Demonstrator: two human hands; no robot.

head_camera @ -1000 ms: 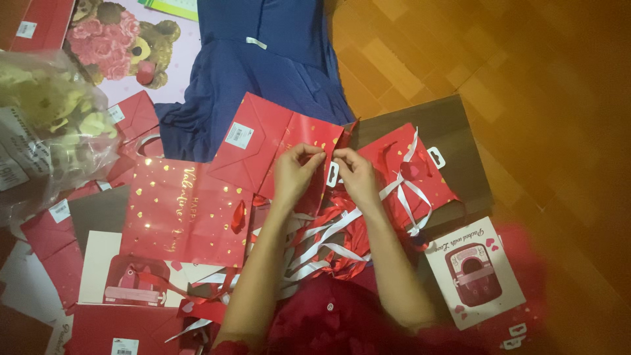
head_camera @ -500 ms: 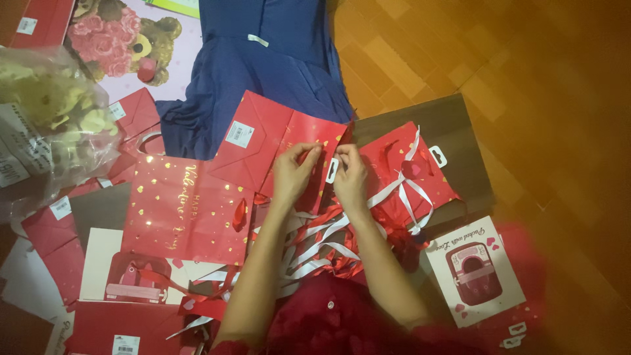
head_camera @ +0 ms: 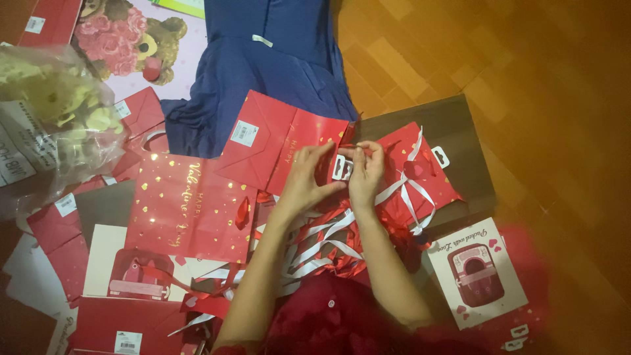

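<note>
Both hands' fingers [head_camera: 342, 152] pinching white tag [head_camera: 342, 171]

A small white hang tag [head_camera: 342, 169] sits at the centre of the frame, pinched between both thumbs. Beneath it lies a flat red gift bag [head_camera: 420, 177] with white ribbon handles, slanting right of centre on a dark brown board.

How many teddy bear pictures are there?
1. The teddy bear picture lies at the top left, beside the blue cloth. The yellowish things in the plastic bag are too blurred to tell, and the piled bags may hide more.
</note>
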